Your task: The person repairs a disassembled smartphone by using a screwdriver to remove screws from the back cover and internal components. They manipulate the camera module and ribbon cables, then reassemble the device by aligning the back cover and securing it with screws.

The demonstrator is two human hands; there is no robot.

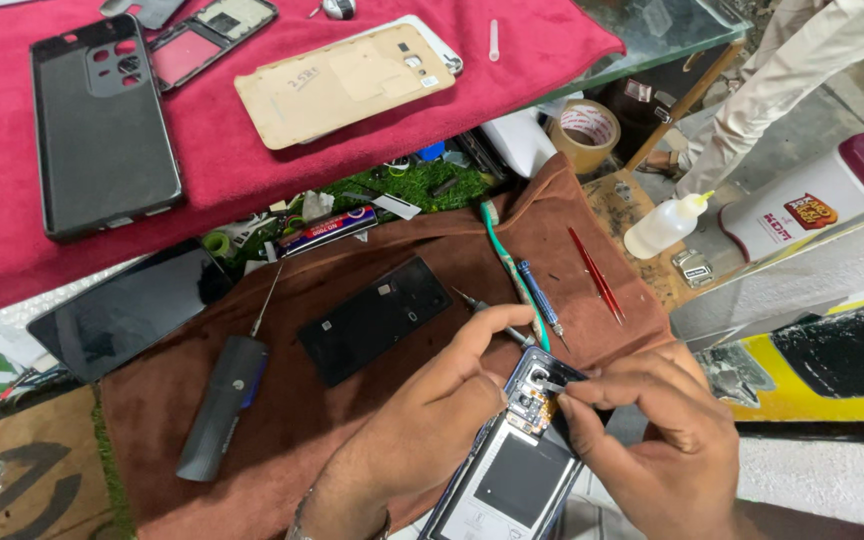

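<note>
Blue-framed phone (512, 470) under both hands, apparently.

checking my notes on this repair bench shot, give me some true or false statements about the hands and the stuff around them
1. Both hands work on an opened phone with its back removed. True.
2. The left hand holds the red tweezers. False: the red tweezers lie apart on the brown cloth; the left hand holds a thin metal tool near the phone's top.
3. The right hand pinches at the phone's upper end. True.
4. A black phone case lies on the red cloth. True.
5. The blue-handled screwdriver is in the right hand. False: it lies on the brown cloth.
</note>
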